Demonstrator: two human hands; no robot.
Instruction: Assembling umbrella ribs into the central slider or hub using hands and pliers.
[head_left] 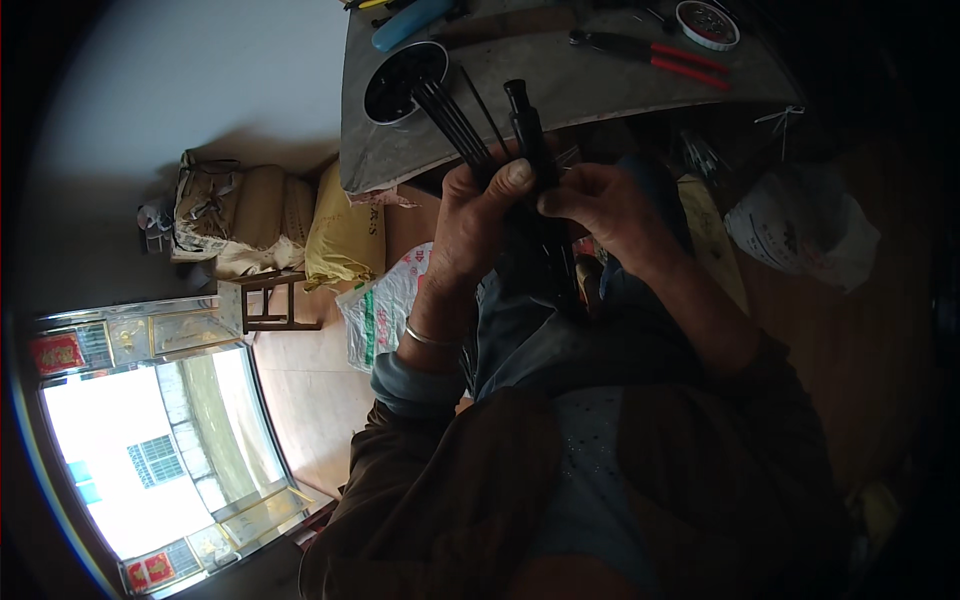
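Note:
My left hand (475, 220) is closed round a bundle of thin black rods (452, 122) and a thicker black tube (527, 120) with a wider, collared end. The rods fan up and leftward, their ends over or in front of a round container (443, 60) with dark contents. Just right of the tube, my right hand (610, 210) is pinched, thumb and fingertips against its side. Whatever lies between those fingertips is too small or hidden to tell. Below both hands, dark shiny lengths run down toward my lap.
Ahead stands a grey-covered table (600, 75) bearing red-handled pliers (690, 65), a small round dish (708, 25) and a blue object (412, 22). A white plastic bag (800, 225) is at right. Yellow sack (345, 230), wooden stool (270, 300) and printed bag (390, 305) lie left.

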